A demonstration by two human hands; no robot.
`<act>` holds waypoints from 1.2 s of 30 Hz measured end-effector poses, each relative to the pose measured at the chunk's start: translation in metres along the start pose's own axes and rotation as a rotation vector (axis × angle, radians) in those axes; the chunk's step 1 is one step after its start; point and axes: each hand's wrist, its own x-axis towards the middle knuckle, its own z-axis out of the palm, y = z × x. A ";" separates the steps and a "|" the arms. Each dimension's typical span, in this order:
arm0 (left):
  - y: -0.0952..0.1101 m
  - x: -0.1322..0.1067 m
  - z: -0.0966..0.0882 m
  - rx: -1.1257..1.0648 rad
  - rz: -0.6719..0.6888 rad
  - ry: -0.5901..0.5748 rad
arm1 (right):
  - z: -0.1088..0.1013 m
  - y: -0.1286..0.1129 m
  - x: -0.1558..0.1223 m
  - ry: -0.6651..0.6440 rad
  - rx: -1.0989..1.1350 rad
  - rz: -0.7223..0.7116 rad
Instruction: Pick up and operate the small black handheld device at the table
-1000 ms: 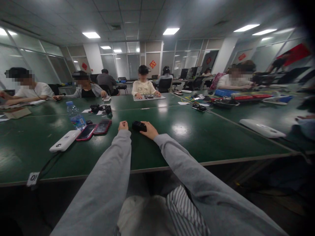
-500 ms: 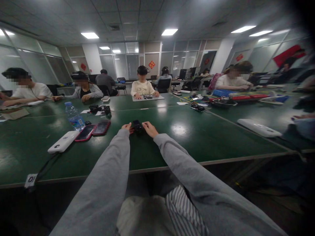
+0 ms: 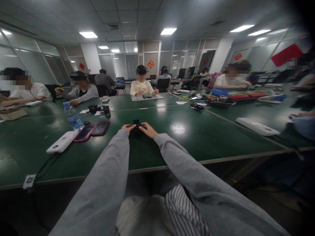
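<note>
Both arms stretch forward, converging; left hand (image 3: pixel 127 127) and right hand (image 3: pixel 148 130) grip the device (image 3: pixel 136 123) from either side, thumbs inward; it is at the table (image 3: pixel 204 139), between them.

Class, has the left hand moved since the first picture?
Yes: judged against the still bottle, the left hand has shifted right, toward the black device.

Between the hands (image 3: pixel 148 130) is a device (image 3: pixel 136 122); left of it, on the counter (image 3: pixel 187 144), lie two phones (image 3: pixel 84 133), and farther left a bottle (image 3: pixel 73 118).
</note>
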 end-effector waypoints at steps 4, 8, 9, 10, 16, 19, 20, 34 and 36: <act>-0.002 0.001 -0.001 -0.057 -0.013 0.001 | 0.000 0.000 0.002 -0.072 0.171 0.078; -0.005 0.005 0.005 -0.290 -0.016 -0.101 | -0.002 -0.004 0.003 -0.074 0.433 0.184; -0.006 0.006 0.007 -0.334 -0.003 -0.120 | -0.002 -0.005 0.003 -0.050 0.490 0.200; -0.007 0.007 0.009 -0.369 0.021 -0.135 | -0.003 -0.006 0.003 -0.026 0.544 0.212; -0.009 0.009 0.012 -0.416 0.130 -0.171 | -0.008 -0.015 -0.002 0.032 0.724 0.242; -0.011 0.008 0.012 -0.369 0.130 -0.205 | -0.009 -0.018 -0.004 0.067 0.737 0.240; -0.011 0.008 0.011 -0.345 0.135 -0.217 | -0.009 -0.018 -0.004 0.073 0.736 0.243; -0.005 0.002 0.008 -0.213 0.138 -0.175 | -0.009 -0.009 0.000 0.014 0.732 0.260; -0.006 0.003 0.008 -0.214 0.149 -0.172 | -0.009 -0.009 0.000 0.014 0.720 0.266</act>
